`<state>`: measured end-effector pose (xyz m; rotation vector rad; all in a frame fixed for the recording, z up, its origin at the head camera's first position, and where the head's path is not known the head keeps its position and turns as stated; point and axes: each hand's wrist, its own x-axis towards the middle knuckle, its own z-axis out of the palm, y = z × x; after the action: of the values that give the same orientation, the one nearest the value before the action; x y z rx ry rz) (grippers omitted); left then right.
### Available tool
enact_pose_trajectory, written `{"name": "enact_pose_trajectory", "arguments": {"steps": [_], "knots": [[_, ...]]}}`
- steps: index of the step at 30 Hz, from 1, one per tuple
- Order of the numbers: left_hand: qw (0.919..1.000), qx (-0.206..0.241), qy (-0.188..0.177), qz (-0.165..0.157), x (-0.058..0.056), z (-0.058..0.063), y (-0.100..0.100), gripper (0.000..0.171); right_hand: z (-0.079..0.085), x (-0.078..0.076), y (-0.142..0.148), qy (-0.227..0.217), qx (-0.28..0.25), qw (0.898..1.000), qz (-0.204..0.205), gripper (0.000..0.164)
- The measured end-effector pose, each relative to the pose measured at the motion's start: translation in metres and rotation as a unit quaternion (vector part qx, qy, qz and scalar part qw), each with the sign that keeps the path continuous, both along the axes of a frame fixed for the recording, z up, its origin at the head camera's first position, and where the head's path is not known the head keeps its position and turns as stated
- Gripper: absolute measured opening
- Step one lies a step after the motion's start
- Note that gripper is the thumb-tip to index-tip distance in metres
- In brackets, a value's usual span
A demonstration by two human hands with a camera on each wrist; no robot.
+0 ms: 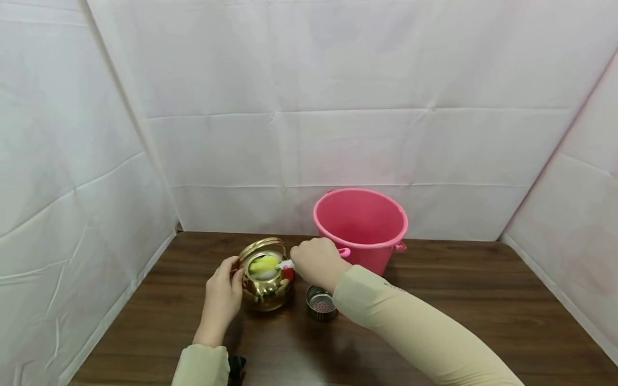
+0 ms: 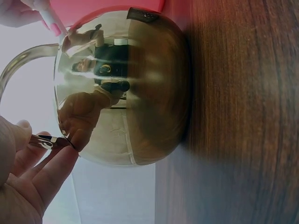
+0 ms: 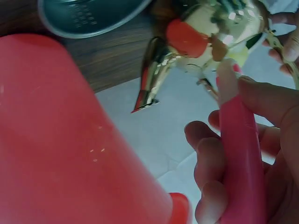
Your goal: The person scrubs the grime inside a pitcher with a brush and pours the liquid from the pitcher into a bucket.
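Note:
A shiny gold kettle point(image 1: 267, 296) stands upright on the table, its top uncovered. My left hand point(image 1: 222, 295) is at the kettle's left side; in the left wrist view its thumb and fingers pinch the near end of the kettle's handle point(image 2: 49, 141). My right hand point(image 1: 316, 260) grips the pink-and-white handle point(image 3: 240, 163) of a cleaning brush. The brush's yellow sponge-like head point(image 1: 263, 264) sits inside the kettle's opening. In the right wrist view the kettle's spout point(image 3: 156, 77) points towards the pink bucket.
Right behind my right hand stands a pink bucket point(image 1: 359, 245). A small round metal strainer point(image 1: 322, 304) with a perforated bottom lies on the brown wooden table point(image 1: 458, 300), between the kettle and my right forearm. White cloth walls point(image 1: 289, 150) surround the table's back and sides.

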<state>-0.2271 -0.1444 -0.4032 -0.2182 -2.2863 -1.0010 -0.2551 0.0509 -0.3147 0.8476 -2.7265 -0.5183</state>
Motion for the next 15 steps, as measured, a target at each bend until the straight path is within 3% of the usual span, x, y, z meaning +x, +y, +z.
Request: {"name": "enact_pose_trajectory", "arguments": {"steps": [6, 15], "knots": [[1.0, -0.002, -0.005, -0.002, -0.0016, -0.001, 0.0001, 0.022, -0.003, 0.0011, 0.0034, 0.031, 0.007, 0.999, -0.008, 0.019], [0.9999, 0.001, -0.01, 0.004, -0.0012, -0.0011, 0.001, 0.023, 0.0007, 0.001, 0.0, 0.017, -0.006, 1.0, 0.017, 0.017]]}}
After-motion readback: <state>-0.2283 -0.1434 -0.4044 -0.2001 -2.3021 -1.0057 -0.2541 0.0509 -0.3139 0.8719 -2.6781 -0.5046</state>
